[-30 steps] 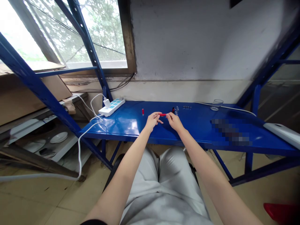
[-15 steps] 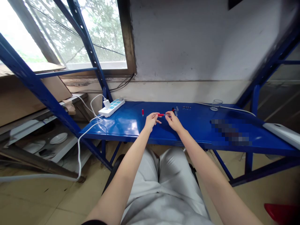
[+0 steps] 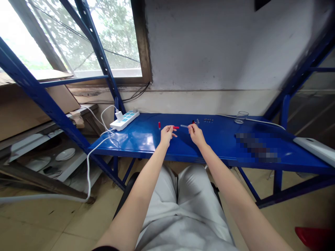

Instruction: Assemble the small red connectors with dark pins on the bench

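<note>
My left hand (image 3: 166,133) pinches a small red cap (image 3: 176,127) just above the blue metal table (image 3: 146,139). My right hand (image 3: 195,134) pinches a thin pale pen-like piece (image 3: 184,126) whose tip points left toward the red cap, with a small gap between them. Another small red piece (image 3: 159,125) lies on the table just left of my left hand. A small red and black item (image 3: 193,122) and a tiny clear part (image 3: 197,121) sit just beyond my right hand.
A white power strip (image 3: 125,119) with a plugged cable lies at the table's back left. A row of small dark bits (image 3: 208,120) and a glass (image 3: 241,116) stand at the back right. Blue rack posts (image 3: 39,94) flank the table.
The red piece and the thin piece, joined between my hands before, are now pulled apart. My left hand keeps the red cap and my right hand keeps the thin piece.
</note>
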`<state>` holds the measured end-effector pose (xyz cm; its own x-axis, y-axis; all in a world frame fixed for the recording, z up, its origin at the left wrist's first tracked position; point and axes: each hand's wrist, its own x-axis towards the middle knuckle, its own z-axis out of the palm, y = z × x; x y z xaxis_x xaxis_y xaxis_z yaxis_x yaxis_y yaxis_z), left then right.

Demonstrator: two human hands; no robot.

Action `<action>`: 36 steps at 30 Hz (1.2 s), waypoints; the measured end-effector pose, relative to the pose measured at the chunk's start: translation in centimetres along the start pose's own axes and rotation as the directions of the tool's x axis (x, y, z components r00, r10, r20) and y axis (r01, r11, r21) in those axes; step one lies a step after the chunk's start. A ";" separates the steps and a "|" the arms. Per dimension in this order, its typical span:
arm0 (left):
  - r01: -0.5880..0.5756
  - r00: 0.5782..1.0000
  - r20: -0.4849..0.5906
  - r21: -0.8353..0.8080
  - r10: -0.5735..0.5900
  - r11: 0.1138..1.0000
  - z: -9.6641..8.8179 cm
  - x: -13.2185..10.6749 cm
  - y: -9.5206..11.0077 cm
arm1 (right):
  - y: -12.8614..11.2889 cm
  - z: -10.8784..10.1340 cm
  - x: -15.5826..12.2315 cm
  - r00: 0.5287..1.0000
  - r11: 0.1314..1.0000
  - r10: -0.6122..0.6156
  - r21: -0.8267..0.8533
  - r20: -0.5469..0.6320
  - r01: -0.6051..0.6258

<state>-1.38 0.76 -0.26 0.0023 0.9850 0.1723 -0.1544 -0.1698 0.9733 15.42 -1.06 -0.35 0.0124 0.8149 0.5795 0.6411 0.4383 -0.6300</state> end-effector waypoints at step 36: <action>0.026 0.970 0.241 0.076 -0.043 0.997 0.5 -0.5 0.0 | -0.1 0.9 -0.1 0.968 0.983 -0.070 0.182 0.240 0.026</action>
<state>-0.88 0.25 -0.25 0.2469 0.9555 0.1612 -0.0787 -0.1461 0.9861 14.65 -0.87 -0.80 -0.2171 0.8494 0.4811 0.4912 0.5209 -0.6981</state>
